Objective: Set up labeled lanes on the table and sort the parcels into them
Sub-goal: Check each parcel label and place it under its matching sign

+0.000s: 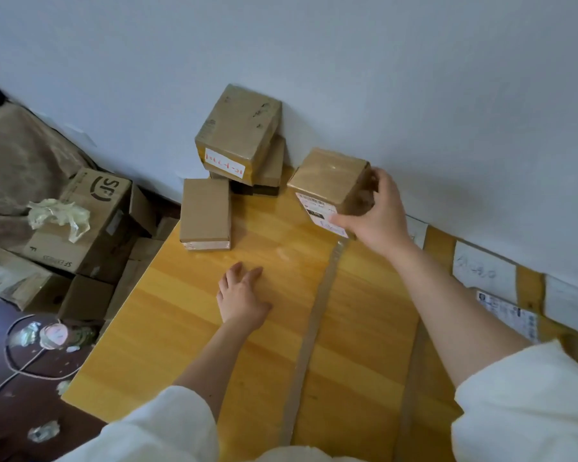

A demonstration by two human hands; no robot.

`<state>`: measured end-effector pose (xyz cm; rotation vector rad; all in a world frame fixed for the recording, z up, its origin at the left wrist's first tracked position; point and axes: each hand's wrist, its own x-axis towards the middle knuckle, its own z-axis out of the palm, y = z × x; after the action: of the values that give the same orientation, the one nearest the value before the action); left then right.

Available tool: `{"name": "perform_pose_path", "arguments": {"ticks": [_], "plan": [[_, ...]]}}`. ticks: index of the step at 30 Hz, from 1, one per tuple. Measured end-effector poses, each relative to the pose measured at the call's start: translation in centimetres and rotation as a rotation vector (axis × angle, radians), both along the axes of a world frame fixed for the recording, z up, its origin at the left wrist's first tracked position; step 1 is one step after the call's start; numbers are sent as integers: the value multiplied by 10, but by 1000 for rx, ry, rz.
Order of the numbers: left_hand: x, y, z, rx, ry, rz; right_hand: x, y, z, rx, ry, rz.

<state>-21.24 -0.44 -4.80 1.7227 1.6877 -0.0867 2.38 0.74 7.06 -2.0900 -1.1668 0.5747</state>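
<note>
My right hand (379,211) grips a taped brown parcel (327,181) with a white shipping label, at the far end of the yellow wooden table (187,328) by the wall. My left hand (242,295) lies flat on the tabletop, fingers apart, holding nothing. A strip of clear tape (314,328) runs down the table as a lane line. In the left lane a large parcel with a red-written label (239,135) sits stacked on smaller boxes (271,171), and a flat plain box (206,213) lies in front. White paper lane labels (484,268) are taped along the wall edge.
Left of the table on the floor lie several cardboard boxes, one marked SF (90,215), with crumpled tape (60,216) on top. A cable (20,365) and scraps litter the dark floor. A labelled parcel (508,315) lies at the right edge.
</note>
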Motion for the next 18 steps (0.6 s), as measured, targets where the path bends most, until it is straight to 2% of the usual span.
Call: {"name": "perform_pose_path", "arguments": {"ticks": [3, 6, 10, 15, 18], "plan": [[10, 3, 12, -78, -188, 86, 4, -31, 8, 14, 386, -183], [24, -5, 36, -184, -488, 243, 6, -65, 15, 21, 637, -278], [40, -29, 69, -358, -774, 323, 6, -111, 20, 58, 779, -332], [51, -63, 96, -547, -917, 305, 1, -160, 29, 137, 899, -404], [54, -89, 106, -596, -1004, 301, -1, -184, 34, 167, 998, -419]]}}
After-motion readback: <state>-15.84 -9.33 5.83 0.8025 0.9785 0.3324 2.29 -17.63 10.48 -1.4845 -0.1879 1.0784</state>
